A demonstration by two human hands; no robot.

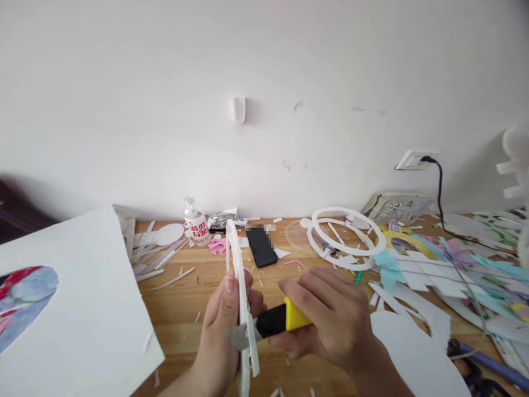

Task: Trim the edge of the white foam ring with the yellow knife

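A thin white foam-board strip (240, 286) stands on edge above the wooden tabletop (182, 300), near the front and roughly centred. It is long, narrow and gently curved, seen almost edge-on, with a clean white face and a small tab jutting from its lower part. The left hand (223, 325) grips it around the middle, thumb pressed along the near face and fingers wrapped behind. The right hand (330, 320) is clenched around a utility knife (275, 321) with a yellow body and black front section; its grey blade meets the strip just beside the left hand's thumb.

Small white offcuts lie scattered on the tabletop around both hands. Behind the strip lie a black phone (261, 246), a small water bottle (196, 223) with a red label, and white foam rings (349, 234). A large white sheet (82, 309) with an oval cut-out lies to the left.
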